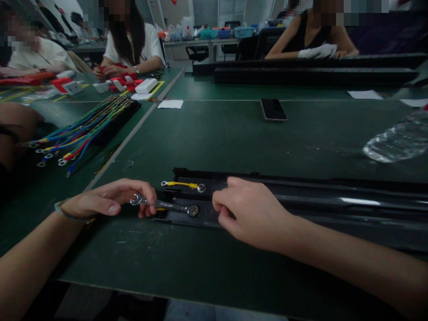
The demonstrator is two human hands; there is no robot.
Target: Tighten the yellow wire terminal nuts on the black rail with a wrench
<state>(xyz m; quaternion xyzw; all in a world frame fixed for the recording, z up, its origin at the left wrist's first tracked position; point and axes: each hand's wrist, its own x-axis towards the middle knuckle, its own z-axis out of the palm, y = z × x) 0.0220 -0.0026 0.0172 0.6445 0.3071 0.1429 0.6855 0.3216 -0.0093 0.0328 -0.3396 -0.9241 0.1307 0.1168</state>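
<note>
A combination wrench (170, 205) lies across the near channel of a long black housing (301, 196), its ring end around a bolt (195, 211). My left hand (123, 198) has its fingers curled on the wrench near the open-jaw end, with the thumb apart from the shaft. My right hand (249, 211) is closed over the housing, right of the bolt; what its fingers hold, if anything, is hidden. In the far channel a short yellow wire (182, 184) with ring terminals is fixed at its right end by another bolt (201, 188). More yellow shows partly hidden under the wrench.
Coloured wires (90, 127) with ring terminals lie in a bundle at the left. A phone (273, 109) and a paper slip (170, 104) lie farther back, and a plastic bottle (397, 136) lies at the right. Several people sit across the table, near more black housings (310, 76).
</note>
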